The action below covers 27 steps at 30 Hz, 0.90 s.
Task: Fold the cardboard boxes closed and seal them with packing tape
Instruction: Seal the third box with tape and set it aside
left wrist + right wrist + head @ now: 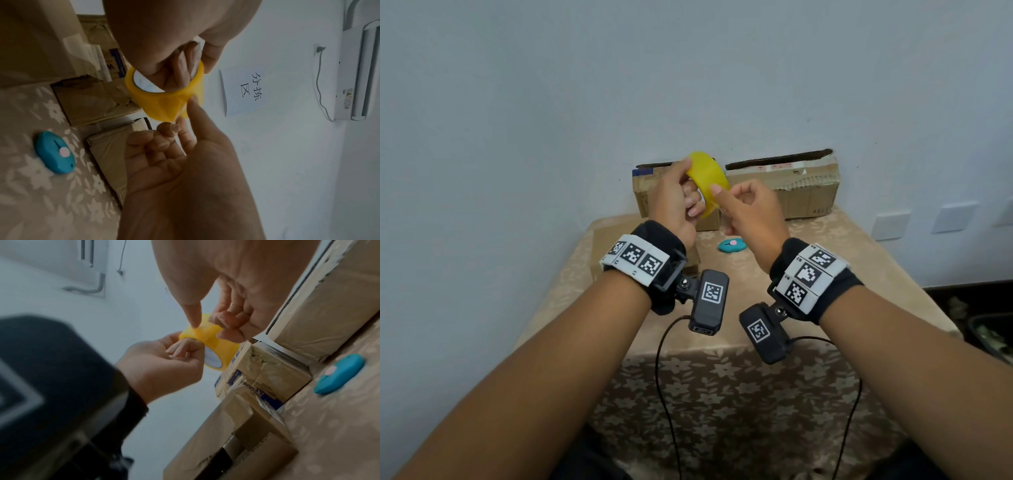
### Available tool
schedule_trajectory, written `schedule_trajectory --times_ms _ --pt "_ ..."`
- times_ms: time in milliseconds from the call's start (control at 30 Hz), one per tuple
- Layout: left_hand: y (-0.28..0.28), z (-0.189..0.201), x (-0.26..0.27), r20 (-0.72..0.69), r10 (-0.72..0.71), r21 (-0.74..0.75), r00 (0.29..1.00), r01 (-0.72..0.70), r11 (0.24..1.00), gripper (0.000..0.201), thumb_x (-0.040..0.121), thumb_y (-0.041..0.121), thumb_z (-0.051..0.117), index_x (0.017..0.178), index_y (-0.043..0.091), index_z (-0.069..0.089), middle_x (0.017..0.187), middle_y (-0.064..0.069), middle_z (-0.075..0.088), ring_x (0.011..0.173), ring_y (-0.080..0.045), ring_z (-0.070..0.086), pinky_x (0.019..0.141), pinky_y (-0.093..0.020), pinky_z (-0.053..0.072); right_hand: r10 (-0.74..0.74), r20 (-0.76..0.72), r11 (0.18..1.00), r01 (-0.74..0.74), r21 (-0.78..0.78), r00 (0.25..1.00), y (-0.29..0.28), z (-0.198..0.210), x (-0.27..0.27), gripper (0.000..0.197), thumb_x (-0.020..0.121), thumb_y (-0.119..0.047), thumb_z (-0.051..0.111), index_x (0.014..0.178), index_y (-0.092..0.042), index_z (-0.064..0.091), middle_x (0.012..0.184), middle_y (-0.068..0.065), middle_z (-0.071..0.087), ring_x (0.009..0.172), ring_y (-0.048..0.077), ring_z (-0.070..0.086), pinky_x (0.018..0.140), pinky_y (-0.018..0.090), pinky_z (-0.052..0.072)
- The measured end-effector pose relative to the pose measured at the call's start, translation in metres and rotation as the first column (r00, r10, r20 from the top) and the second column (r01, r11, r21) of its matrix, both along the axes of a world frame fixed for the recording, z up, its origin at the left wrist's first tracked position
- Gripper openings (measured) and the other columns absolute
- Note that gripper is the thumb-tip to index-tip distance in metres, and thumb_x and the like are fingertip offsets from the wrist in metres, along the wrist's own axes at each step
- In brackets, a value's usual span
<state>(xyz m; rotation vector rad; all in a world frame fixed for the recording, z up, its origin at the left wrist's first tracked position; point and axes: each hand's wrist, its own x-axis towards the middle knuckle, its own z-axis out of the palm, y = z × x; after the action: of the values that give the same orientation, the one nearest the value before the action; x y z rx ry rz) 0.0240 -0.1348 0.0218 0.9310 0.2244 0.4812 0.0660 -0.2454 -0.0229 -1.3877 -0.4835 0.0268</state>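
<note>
while gripped, tape roll [707, 181] axis sideways

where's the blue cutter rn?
Head view: blue cutter lies on the tablecloth at centre, below both raised hands, in front of the cardboard boxes.
</note>
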Motion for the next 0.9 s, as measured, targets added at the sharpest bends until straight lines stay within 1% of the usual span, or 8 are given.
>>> schedule_trajectory --times_ms 100,233,433,533,633,767,833,900 --pt "0.001 -0.001 -0.001 0.015 -0.004 0.004 1.0 0.004 1.0 0.032 0.101 0.019 0.056 0.072 0.017 0.045 0.046 0.006 0.031 0.033 -0.005 0.026 0.033 -0.018 0.019 0.076 -0.029 0.997 -0.076 0.014 0.997 -0.005 0.0 0.001 0.029 0.091 -0.033 0.078 0.088 -0.006 0.068 0.077 0.013 0.059 0.066 0.02 0.056 0.053 0.025 0.05" --pt "-0.001 -0.001 -0.001 0.009 0.017 0.009 1.0 -0.017 1.0 0.032 0.101 0.019 0.057 0.072 0.017 0.044 0.047 0.006 0.031 0.033 -0.005 0.025 0.033 -0.018 0.019 0.139 -0.003 0.989 -0.139 0.041 0.99 -0.008 0.002 -0.002 0.023 0.096 -0.022 0.073 0.078 -0.007 0.073 0.064 0.005 0.054 0.061 0.014 0.052 0.054 0.02 0.049" --pt "0.007 0.0 0.0 0.008 0.049 -0.107 0.999 -0.048 0.993 0.028 0.101 0.021 0.057 0.075 0.017 0.047 0.046 0.007 0.03 0.031 -0.005 0.025 0.031 -0.019 0.021 0.124 -0.025 0.992 -0.125 -0.017 0.992 -0.005 -0.007 0.0 0.03 0.097 -0.019 0.071 0.094 0.011 0.066 0.075 0.013 0.053 0.065 0.011 0.053 0.063 0.025 0.057" --pt "0.006 -0.002 -0.002 0.0 0.062 -0.121 0.998 -0.062 0.991 0.029 0.101 0.02 0.057 0.073 0.016 0.047 0.046 0.007 0.03 0.031 -0.005 0.025 0.031 -0.019 0.02 0.125 -0.043 0.99 -0.127 -0.063 0.991 -0.005 -0.008 0.001 0.035 0.098 -0.021 0.07 0.099 0.013 0.064 0.079 0.013 0.052 0.063 0.009 0.05 0.065 0.03 0.062" --pt "0.005 -0.002 -0.001 0.001 0.063 -0.124 0.998 -0.063 0.99 0.031 0.101 0.019 0.056 0.072 0.017 0.045 0.046 0.006 0.031 0.031 -0.006 0.025 0.031 -0.019 0.02 0.13 -0.08 0.987 -0.136 -0.084 0.988 -0.007 -0.007 0.003 0.031 0.098 -0.021 0.069 0.101 0.01 0.064 0.077 0.011 0.051 0.061 0.007 0.048 0.072 0.04 0.064" --pt "0.005 -0.004 -0.002 -0.002 0.088 -0.105 0.996 -0.088 0.991 0.031 0.1 0.019 0.057 0.071 0.018 0.045 0.046 0.007 0.03 0.032 -0.005 0.024 0.032 -0.019 0.017 0.144 -0.081 0.976 -0.155 -0.151 0.986 -0.008 -0.002 0.002 0.009 0.098 -0.018 0.069 0.091 -0.012 0.068 0.089 0.013 0.051 0.067 0.014 0.048 0.07 0.042 0.064" --pt "0.005 0.0 -0.003 0.008 0.1 -0.123 0.995 -0.098 0.988 0.033 0.1 0.02 0.057 0.07 0.018 0.045 0.045 0.008 0.029 0.031 -0.005 0.023 0.032 -0.019 0.016 0.145 -0.065 0.968 -0.155 -0.197 0.987 -0.011 -0.003 0.002 0.016 0.1 -0.015 0.065 0.084 -0.017 0.064 0.09 0.012 0.05 0.07 0.016 0.047 0.072 0.046 0.064" --pt "0.009 0.007 -0.004 0.038 0.111 -0.168 0.993 -0.103 0.98 0.037 0.1 0.021 0.056 0.066 0.019 0.043 0.043 0.008 0.028 0.029 -0.005 0.022 0.031 -0.019 0.014 0.14 -0.071 0.962 -0.153 -0.226 0.988 -0.015 -0.005 0.001 0.015 0.102 -0.013 0.061 0.088 -0.017 0.065 0.086 0.007 0.05 0.075 0.016 0.05 0.072 0.041 0.064"
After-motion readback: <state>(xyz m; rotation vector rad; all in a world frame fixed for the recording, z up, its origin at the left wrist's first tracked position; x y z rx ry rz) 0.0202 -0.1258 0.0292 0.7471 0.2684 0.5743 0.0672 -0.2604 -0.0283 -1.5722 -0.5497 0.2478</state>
